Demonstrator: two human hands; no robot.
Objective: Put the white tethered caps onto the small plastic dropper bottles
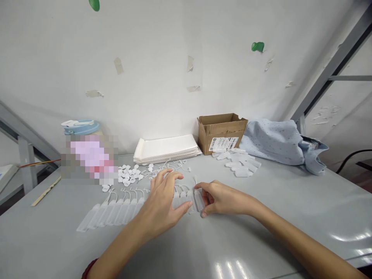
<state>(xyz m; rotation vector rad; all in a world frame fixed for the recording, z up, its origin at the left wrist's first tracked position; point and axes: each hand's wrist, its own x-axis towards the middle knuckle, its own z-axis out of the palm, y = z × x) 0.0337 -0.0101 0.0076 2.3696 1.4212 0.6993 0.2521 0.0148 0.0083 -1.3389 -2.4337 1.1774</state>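
My right hand (216,198) pinches a small translucent plastic tube (199,200) at the right end of a row, thumb at its lower end and index finger near its top. A thin white cord sticks up from that tube. Over the middle of the row is my left hand (164,199), its fingers apart and holding nothing; it hides some tubes beneath. To its left lie several translucent tubes (112,213) side by side, slightly slanted, with white cord loops (128,193) at their tops. More capped tubes (182,198) show between my hands.
Behind the row lie small white caps (128,174) and loose white cords (168,166). Further back are a stack of white sheets (168,148), a cardboard box (217,137), loose clear tubes (241,161), and light-blue cloth (270,141). A blue-lidded container (83,127) stands left, beside a blurred patch.
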